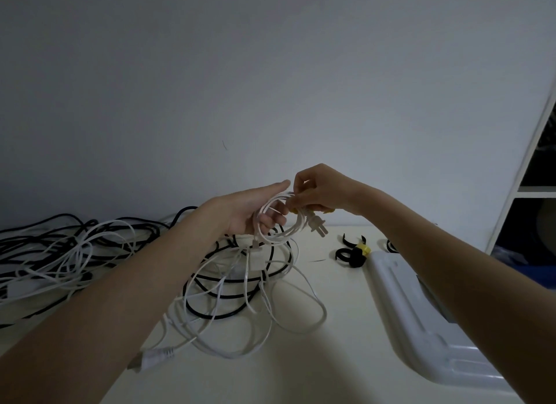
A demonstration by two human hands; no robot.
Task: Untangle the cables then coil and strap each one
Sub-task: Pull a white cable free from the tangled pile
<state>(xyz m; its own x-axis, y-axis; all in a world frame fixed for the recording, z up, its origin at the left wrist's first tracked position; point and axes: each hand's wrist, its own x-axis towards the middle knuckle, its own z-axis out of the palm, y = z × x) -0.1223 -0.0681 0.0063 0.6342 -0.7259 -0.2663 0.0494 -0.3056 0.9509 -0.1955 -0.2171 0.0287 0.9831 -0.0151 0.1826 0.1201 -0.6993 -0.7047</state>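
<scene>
Two hands meet above the tabletop [346, 328]: my left hand [255, 211] grips a small white cable coil [281, 223] held roughly upright, its two-prong plug [317, 226] pointing right and down, while my right hand [316, 193] pinches the coil's top with a yellow strap [296, 211]. Tangled black and white cables [234, 286] lie beneath, spare straps [353, 253] and a white tray [421, 322] to the right; no writing is readable.

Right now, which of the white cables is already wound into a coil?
The small white coil held up in the left hand, its two-prong plug sticking out. The other white cables lie loose on the table.
</scene>
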